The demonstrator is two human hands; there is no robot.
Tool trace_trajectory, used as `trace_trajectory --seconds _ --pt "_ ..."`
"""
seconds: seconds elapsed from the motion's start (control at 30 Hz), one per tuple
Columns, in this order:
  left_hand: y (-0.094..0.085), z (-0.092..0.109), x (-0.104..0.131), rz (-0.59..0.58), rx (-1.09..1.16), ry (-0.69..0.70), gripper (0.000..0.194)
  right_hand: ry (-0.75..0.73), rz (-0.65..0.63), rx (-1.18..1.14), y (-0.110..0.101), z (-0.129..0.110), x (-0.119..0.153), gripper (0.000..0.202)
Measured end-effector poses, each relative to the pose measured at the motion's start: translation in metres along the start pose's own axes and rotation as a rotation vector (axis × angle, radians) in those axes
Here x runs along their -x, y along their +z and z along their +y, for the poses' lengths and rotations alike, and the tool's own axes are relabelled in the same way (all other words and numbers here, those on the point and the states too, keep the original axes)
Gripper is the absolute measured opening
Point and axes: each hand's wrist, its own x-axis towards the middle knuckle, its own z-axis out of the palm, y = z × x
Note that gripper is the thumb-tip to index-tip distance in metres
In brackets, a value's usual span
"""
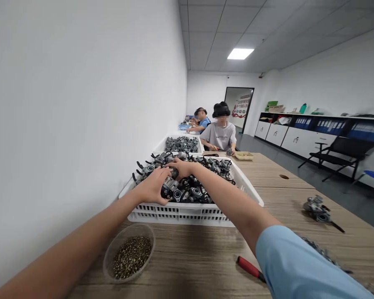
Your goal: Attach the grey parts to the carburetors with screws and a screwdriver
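Both hands reach into a white plastic basket (pixel 187 212) heaped with grey and black metal parts (pixel 196 192). At the basket's left front, my left hand (pixel 153 186) curves around a metal part (pixel 169 185), its fingers over the top and thumb low. Just behind and to the right, my right hand (pixel 183 167) has its fingers bent around a dark rounded piece (pixel 173 172) beside my left fingertips. Whether that piece belongs to the same part cannot be made out.
A round tub (pixel 132 256) of small brass-coloured pieces stands at the front left. A red-handled tool (pixel 248 266) lies front right, beyond it a loose metal part (pixel 319 209). A second basket (pixel 200 146) and two people (pixel 221 135) are farther back. A wall borders the left.
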Motion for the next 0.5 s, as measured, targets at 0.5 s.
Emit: trace_trajectory --seconds 0.5 --pt "0.02 -0.007 0.02 0.467 0.13 -0.065 0.073 0.027 0.173 0.192 -0.026 0.03 0.043 0.068"
